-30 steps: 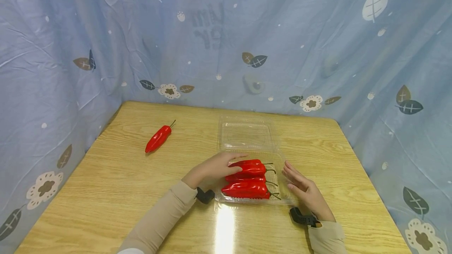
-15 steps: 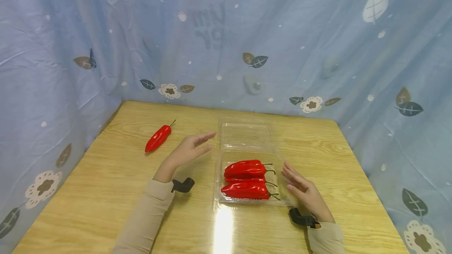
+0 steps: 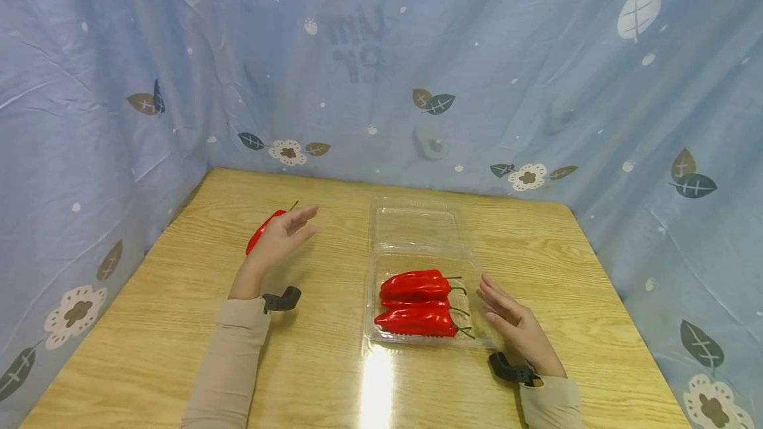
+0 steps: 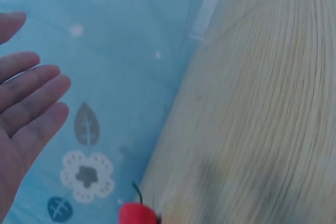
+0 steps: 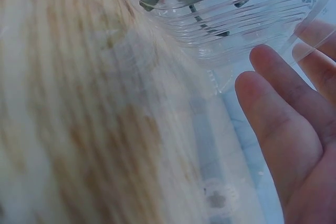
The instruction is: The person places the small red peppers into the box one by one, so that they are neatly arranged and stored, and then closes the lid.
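Note:
My left hand point(image 3: 279, 237) is over the table's left side, fingers extended and nothing in them. In the head view it overlaps a single red pepper point(image 3: 256, 238), hiding part of it; the pepper's stem end point(image 4: 137, 213) shows at the bottom of the left wrist view. Several red peppers point(image 3: 416, 320) lie side by side in a clear plastic clamshell box point(image 3: 371, 296), stems pointing right. Beside the box's right wall is my right hand point(image 3: 520, 324), its relaxed fingers point(image 5: 278, 77) right at the clear plastic in the right wrist view.
The clamshell's lid point(image 3: 417, 225) lies folded back behind the base. A wooden table point(image 3: 322, 376) carries everything, with a blue patterned curtain point(image 3: 357, 51) around its back and sides. Each wrist bears a black camera mount point(image 3: 283, 299).
My left hand has moved from the peppers in the box leftward to the single pepper, passing over the table. My right hand stays beside the box.

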Available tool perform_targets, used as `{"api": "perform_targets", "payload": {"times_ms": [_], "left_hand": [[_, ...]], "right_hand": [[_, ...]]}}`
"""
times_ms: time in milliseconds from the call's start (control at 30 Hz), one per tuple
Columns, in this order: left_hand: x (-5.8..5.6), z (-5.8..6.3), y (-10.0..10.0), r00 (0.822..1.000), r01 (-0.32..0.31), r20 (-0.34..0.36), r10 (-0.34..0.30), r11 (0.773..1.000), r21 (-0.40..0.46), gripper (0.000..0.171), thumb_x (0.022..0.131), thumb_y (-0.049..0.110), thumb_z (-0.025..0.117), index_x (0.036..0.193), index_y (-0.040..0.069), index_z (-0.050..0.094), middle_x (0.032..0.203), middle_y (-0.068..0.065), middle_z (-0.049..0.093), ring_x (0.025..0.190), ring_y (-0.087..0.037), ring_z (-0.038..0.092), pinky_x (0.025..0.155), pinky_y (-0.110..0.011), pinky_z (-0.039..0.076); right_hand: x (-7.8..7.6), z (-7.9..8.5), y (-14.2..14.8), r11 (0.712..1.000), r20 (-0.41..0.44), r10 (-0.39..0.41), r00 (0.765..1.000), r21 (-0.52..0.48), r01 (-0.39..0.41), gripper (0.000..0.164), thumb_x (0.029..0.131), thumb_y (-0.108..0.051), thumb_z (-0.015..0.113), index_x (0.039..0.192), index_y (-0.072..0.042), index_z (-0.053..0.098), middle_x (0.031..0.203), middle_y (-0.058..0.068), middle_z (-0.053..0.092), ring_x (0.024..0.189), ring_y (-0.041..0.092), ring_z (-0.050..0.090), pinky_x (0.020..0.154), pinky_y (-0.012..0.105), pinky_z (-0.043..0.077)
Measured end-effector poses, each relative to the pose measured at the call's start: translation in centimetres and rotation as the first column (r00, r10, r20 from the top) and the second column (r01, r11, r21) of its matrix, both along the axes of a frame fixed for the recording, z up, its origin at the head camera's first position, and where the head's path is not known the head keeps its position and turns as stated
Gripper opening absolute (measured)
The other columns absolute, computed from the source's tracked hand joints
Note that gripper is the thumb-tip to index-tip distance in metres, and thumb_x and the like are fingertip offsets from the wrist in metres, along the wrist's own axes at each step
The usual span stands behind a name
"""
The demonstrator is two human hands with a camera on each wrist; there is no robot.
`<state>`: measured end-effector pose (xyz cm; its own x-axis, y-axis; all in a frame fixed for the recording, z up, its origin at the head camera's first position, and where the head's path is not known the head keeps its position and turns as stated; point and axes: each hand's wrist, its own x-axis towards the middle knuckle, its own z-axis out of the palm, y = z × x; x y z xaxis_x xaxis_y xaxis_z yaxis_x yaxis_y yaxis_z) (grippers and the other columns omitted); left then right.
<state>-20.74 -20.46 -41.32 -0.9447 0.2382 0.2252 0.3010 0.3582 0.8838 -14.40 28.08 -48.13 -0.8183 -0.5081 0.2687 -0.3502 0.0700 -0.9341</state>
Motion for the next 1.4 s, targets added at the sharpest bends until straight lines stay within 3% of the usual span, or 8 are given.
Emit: {"api": "perform_targets", "payload": {"times_ms": [200, 400, 600, 667, 867, 1200, 1400], "left_hand": [[-0.5, -0.9, -1.7, 0.997, -0.079, 0.014, 0.079, 0.997, 0.009, 0.054, 0.096, 0.022, 0.056, 0.142, 0.001, 0.040, 0.146, -0.018, 0.041, 0.137, -0.034, 0.036, 0.113, -0.046, 0.028], [-0.8, -1.4, -3.2, 0.983, -0.178, 0.047, 0.177, 0.984, 0.017, 0.054, 0.096, 0.027, 0.056, 0.141, 0.001, 0.041, 0.145, -0.018, 0.043, 0.133, -0.034, 0.041, 0.108, -0.044, 0.035], [-1.1, -2.0, -4.5, 0.972, -0.224, 0.075, 0.222, 0.974, 0.018, 0.052, 0.096, 0.020, 0.055, 0.142, 0.000, 0.040, 0.146, -0.019, 0.041, 0.133, -0.034, 0.041, 0.105, -0.022, 0.038], [-1.1, -2.4, -5.0, 0.969, -0.230, 0.094, 0.228, 0.973, 0.017, 0.053, 0.097, 0.019, 0.055, 0.143, -0.001, 0.038, 0.146, -0.020, 0.040, 0.134, -0.035, 0.040, 0.106, -0.024, 0.038], [-1.2, -3.4, -6.1, 0.953, -0.256, 0.163, 0.253, 0.967, -0.008, 0.056, 0.097, 0.018, 0.053, 0.145, -0.003, 0.033, 0.148, -0.020, 0.037, 0.135, -0.036, 0.037, 0.110, -0.047, 0.032], [-2.1, -4.0, -7.1, 0.948, -0.251, 0.183, 0.259, 0.966, -0.065, 0.058, 0.098, 0.019, 0.053, 0.146, -0.004, 0.030, 0.150, -0.023, 0.033, 0.137, -0.039, 0.032, 0.111, -0.050, 0.028], [-2.0, -4.8, -7.1, 0.938, -0.283, 0.172, 0.301, 0.952, -0.121, 0.058, 0.098, 0.021, 0.052, 0.146, 0.000, 0.030, 0.150, -0.023, 0.032, 0.137, -0.041, 0.031, 0.111, -0.051, 0.029]], "right_hand": [[-0.2, 0.0, 0.1, 1.000, -0.031, 0.019, 0.999, -0.014, -0.020, 0.050, 0.094, 0.012, 0.043, 0.140, 0.018, 0.025, 0.154, 0.027, 0.010, 0.136, 0.009, 0.038, 0.102, 0.020, 0.040], [-0.1, 0.2, 0.2, 1.000, 0.000, 0.004, 1.000, -0.009, -0.004, 0.051, 0.095, 0.008, 0.045, 0.141, 0.017, 0.025, 0.155, 0.026, 0.009, 0.136, 0.007, 0.038, 0.102, 0.019, 0.040], [-0.1, 0.4, 0.2, 1.000, -0.006, 0.002, 1.000, -0.004, -0.002, 0.050, 0.095, 0.008, 0.045, 0.141, 0.017, 0.026, 0.154, 0.027, 0.010, 0.135, 0.007, 0.038, 0.103, 0.019, 0.040], [-0.1, 0.4, 0.2, 1.000, -0.021, 0.006, 1.000, -0.004, -0.006, 0.050, 0.095, 0.009, 0.045, 0.140, 0.018, 0.025, 0.154, 0.026, 0.011, 0.135, 0.007, 0.038, 0.103, 0.018, 0.040], [-0.2, 0.3, 0.3, 1.000, -0.011, 0.023, 1.000, -0.014, -0.023, 0.050, 0.095, 0.010, 0.043, 0.141, 0.017, 0.024, 0.154, 0.028, 0.007, 0.137, 0.010, 0.037, 0.104, 0.020, 0.039], [-0.1, 0.1, 0.1, 1.000, 0.015, 0.012, 1.000, -0.021, -0.012, 0.051, 0.095, 0.008, 0.044, 0.142, 0.016, 0.025, 0.155, 0.026, 0.007, 0.136, 0.008, 0.037, 0.104, 0.020, 0.039], [0.0, -0.1, 0.2, 0.999, 0.009, 0.025, 1.000, -0.032, -0.025, 0.050, 0.095, 0.009, 0.043, 0.141, 0.017, 0.024, 0.155, 0.026, 0.007, 0.137, 0.010, 0.037, 0.105, 0.022, 0.039]]}}
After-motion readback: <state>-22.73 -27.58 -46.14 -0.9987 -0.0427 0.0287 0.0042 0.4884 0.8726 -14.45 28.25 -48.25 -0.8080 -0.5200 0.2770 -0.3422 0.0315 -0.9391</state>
